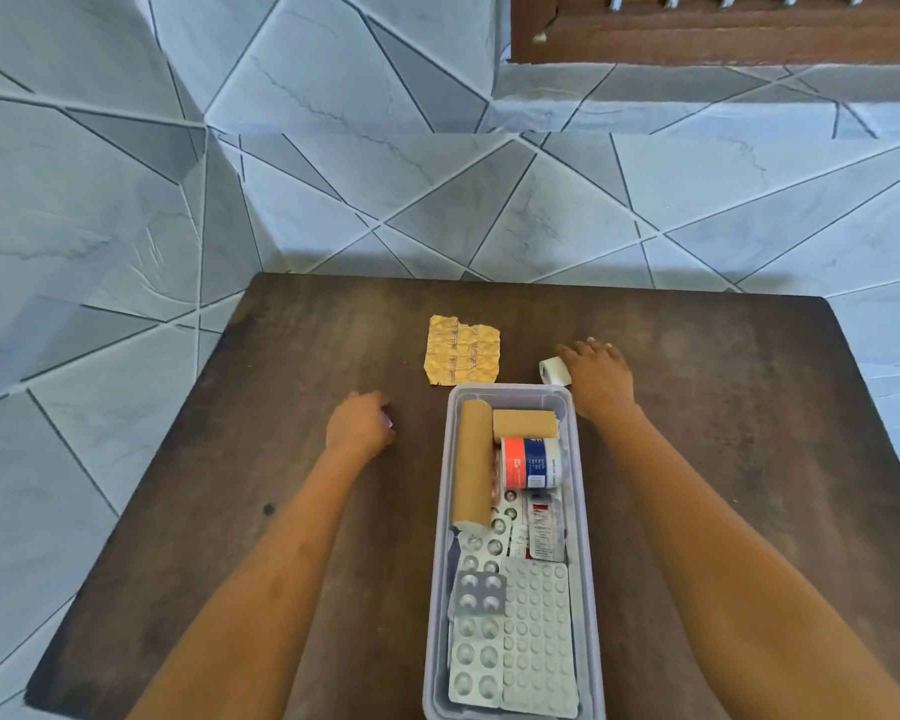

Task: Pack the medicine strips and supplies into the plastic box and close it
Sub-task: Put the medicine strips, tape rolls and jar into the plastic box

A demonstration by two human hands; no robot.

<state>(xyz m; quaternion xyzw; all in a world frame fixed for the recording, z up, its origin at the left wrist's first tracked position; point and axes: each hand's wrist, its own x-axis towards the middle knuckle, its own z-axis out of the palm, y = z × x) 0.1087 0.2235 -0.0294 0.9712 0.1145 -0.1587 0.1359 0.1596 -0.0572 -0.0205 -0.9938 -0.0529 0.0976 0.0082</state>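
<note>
Dark table (723, 407); right hand (596, 376) on tape roll (553, 370)

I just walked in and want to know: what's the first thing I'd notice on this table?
Your eye lands on the long clear plastic box in the middle of the dark wooden table, filled with silver pill strips and brown bandage rolls. Beyond it lies a crinkled yellow foil medicine strip. The right hand reaches by a small white tape roll.

A dark wooden table (292, 356) stands on grey marble-patterned floor tiles (126, 200).
</note>
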